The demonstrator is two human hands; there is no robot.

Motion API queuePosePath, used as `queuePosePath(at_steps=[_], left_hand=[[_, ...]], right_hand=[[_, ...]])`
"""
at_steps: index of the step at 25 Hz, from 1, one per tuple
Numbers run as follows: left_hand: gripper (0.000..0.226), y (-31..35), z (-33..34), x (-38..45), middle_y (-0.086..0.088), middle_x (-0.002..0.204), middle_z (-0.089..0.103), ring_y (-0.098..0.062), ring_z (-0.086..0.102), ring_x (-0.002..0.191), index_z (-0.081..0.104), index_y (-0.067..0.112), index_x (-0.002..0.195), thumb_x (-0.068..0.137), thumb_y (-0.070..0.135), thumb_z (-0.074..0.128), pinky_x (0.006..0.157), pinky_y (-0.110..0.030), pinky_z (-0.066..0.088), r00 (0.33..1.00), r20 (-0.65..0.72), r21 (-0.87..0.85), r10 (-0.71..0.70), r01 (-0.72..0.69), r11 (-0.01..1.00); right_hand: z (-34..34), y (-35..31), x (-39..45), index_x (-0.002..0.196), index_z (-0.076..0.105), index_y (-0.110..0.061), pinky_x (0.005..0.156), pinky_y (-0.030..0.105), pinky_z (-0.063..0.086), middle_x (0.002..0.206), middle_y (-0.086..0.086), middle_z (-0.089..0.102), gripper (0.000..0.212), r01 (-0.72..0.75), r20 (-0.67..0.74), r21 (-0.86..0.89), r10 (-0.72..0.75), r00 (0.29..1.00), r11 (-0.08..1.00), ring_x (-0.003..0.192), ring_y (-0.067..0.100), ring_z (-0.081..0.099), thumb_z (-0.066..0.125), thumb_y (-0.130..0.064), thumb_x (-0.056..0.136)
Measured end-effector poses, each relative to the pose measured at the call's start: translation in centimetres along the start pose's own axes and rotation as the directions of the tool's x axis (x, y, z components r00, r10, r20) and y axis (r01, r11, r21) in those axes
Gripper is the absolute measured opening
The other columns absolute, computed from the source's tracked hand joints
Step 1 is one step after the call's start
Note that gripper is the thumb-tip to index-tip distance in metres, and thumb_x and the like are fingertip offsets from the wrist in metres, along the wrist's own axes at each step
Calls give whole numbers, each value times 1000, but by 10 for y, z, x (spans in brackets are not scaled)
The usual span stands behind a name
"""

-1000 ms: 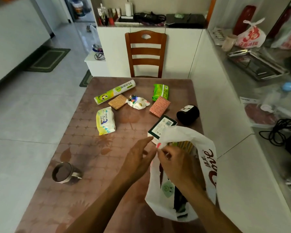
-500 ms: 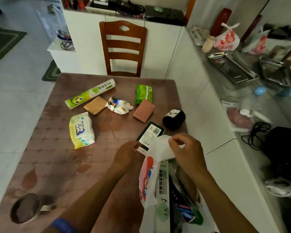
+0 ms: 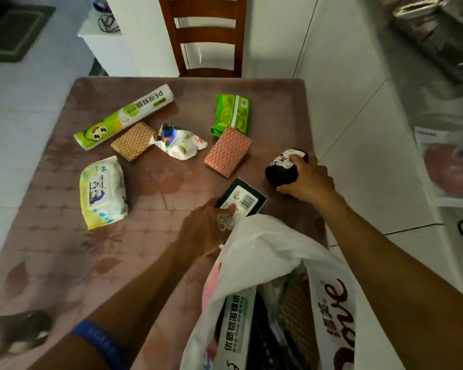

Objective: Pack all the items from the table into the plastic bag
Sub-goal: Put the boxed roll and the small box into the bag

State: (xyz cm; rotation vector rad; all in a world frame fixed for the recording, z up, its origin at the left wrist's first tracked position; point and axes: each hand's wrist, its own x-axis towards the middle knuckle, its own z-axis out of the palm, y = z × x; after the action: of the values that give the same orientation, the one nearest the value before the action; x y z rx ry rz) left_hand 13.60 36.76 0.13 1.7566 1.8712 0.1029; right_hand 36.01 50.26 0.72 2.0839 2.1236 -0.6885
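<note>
Brown table [image 3: 64,249]: right hand [image 3: 309,180] grips black roll [image 3: 281,172] beyond plastic bag [image 3: 265,252], whose mouth lies nearer; left hand [image 3: 206,225] pinches dark box [image 3: 241,200].

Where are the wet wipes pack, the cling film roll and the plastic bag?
wet wipes pack [image 3: 102,192], head view, middle of its printed front
cling film roll [image 3: 123,117], head view, mid-length of the tube
plastic bag [image 3: 262,252], head view, white upper fold

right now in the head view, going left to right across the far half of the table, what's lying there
wet wipes pack → cling film roll → tan sponge → crumpled white wrapper → pink sponge → black jar, gripped by the right hand
</note>
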Motion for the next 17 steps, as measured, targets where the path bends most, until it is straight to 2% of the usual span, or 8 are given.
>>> queuePosePath(at_steps=[3,6,9,11,13,15,16,17], left_hand=[[71,-1,5,0,4,142,51,-20,60,116,38,30,142,81,49,69,88,-33,53,999,1,-38,-42,42,998],[71,1,3,1,4,138,55,-20,63,111,37,28,142,82,50,67,83,-32,54,998,-43,-16,-39,38,999],[67,-1,0,-1,4,135,57,-21,63,111,42,30,140,81,51,68,83,-33,53,998,-21,-36,-56,55,998],[60,-2,-10,0,3,138,55,-21,59,116,48,33,136,81,48,69,92,-37,51,991,106,-85,-78,87,993],[45,5,-31,-6,5,136,54,-19,56,116,58,30,128,85,41,67,94,-34,46,975,199,-263,-102,153,952],[25,20,-56,-36,4,123,61,-16,59,106,70,20,107,89,36,64,83,-28,46,986,101,-481,-134,167,861],[19,26,-66,-62,4,118,64,-14,59,104,72,20,92,88,36,64,80,-27,46,996,-46,-545,-81,43,838],[20,31,-74,-92,7,119,63,-13,57,110,71,22,77,86,38,65,85,-28,45,987,-149,-529,62,-133,838]], right_hand=[[12,9,14,127,36,-30,96,47,45,136,16,36,78,-31,-12,129,33,999,991,120,40,45,81,-40,64],[-7,14,-6,120,42,-30,78,35,48,129,10,43,70,-99,10,456,106,994,885,110,30,52,81,-38,62],[-33,18,-79,113,48,-34,72,32,53,125,-1,53,55,-46,-76,830,195,978,555,105,21,56,79,-36,68],[-42,20,-148,108,52,-38,75,38,58,118,-7,59,43,-12,-53,955,211,976,297,101,18,64,77,-31,73],[-41,20,-220,110,55,-37,75,39,58,114,-10,63,46,-22,3,993,158,987,117,93,12,70,77,-28,70],[-32,17,-281,112,57,-34,71,33,58,109,-10,68,59,-33,26,997,94,995,70,91,10,71,82,-27,59],[-27,15,-303,111,57,-33,68,30,58,104,-10,71,62,-39,36,997,51,998,63,90,11,72,83,-27,55],[-20,12,-319,108,58,-32,66,29,58,101,-9,72,63,-73,73,995,2,997,62,89,14,72,86,-27,53]])
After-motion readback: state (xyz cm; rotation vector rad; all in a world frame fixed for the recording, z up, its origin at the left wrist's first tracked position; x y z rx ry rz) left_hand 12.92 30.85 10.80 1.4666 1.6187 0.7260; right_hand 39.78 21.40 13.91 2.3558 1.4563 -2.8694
